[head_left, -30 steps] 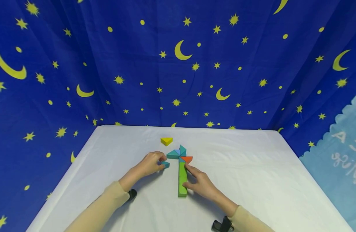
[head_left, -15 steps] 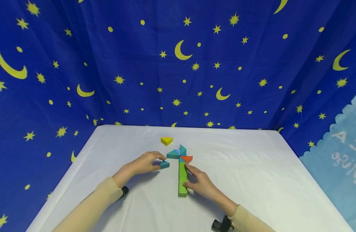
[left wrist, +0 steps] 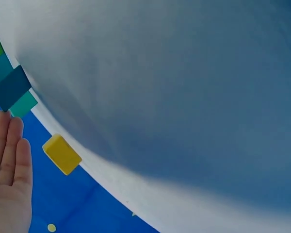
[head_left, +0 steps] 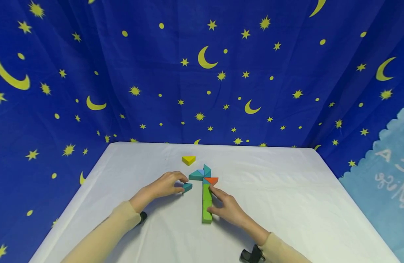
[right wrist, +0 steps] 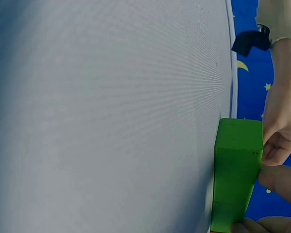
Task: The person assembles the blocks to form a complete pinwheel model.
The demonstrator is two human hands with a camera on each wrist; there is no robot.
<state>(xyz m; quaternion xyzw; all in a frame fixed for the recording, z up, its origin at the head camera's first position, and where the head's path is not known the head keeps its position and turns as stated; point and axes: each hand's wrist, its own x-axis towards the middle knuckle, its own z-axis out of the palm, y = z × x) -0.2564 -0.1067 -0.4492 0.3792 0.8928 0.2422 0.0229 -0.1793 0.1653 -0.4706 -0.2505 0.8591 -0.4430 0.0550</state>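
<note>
A loose teal triangular block lies on the white cloth, and my left hand pinches it between thumb and fingertips. In the left wrist view the teal block's dark side shows between them. To its right, two green blocks form a straight column. Around the column's far end lie an orange triangle, a teal triangle, a second teal triangle and a small light-blue piece. My right hand rests thumb and fingertips along the column's right side, fingers extended.
A yellow triangular block sits apart, behind the other pieces. White cloth covers the table. A blue curtain with stars and moons rises at the back and sides.
My left hand loosened its fingers around the loose teal triangle and drew back slightly, then its thumb closed on the block again. The right hand and the arranged blocks stayed put.
</note>
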